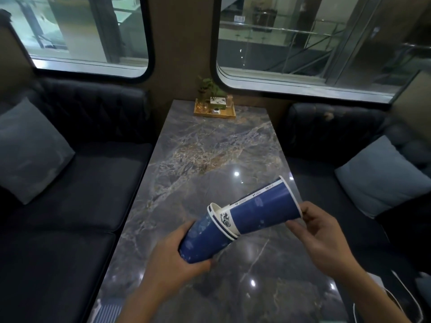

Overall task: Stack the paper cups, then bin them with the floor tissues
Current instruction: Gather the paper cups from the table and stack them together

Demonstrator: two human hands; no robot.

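Above the near half of a grey marble table (210, 148), I hold blue paper cups tilted on their sides. My left hand (172, 257) grips the base of a nested stack of blue cups (205, 238), whose white rims face up and right. My right hand (319, 231) holds the rim of another blue cup (261, 208), and its narrow bottom end sits partway inside the stack's mouth. No floor tissues and no bin are in view.
A wooden tray (214, 110) with a small plant, glasses and a box stands at the table's far end under the windows. Dark sofas flank the table, each with a grey cushion (30, 150) (382, 176). A white cable (403, 297) lies at the lower right.
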